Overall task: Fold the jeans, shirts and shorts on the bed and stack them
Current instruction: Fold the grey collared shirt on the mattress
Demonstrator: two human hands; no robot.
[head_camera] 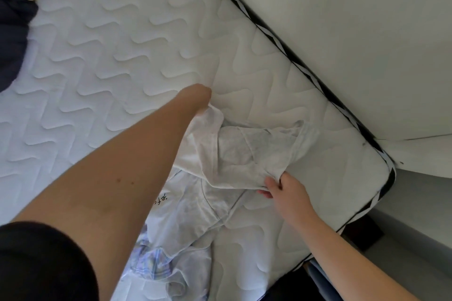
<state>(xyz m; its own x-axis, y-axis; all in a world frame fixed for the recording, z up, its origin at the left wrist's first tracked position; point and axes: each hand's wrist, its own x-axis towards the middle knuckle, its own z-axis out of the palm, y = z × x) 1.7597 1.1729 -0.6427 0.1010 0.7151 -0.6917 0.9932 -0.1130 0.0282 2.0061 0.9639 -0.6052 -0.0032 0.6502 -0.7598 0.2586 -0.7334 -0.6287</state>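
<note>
A white shirt [234,154] lies rumpled on the quilted mattress [110,39] of the bed. The left hand [199,101] grips its edge at 12 o'clock — fingers hidden — while the right hand [285,190] pinches a fold at 4 o'clock. Dark clothing [14,19] sits at 10 o'clock.

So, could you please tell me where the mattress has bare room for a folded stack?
Bare mattress lies between the dark clothing and the white shirt. It is crowded near the printed shirt.
</note>
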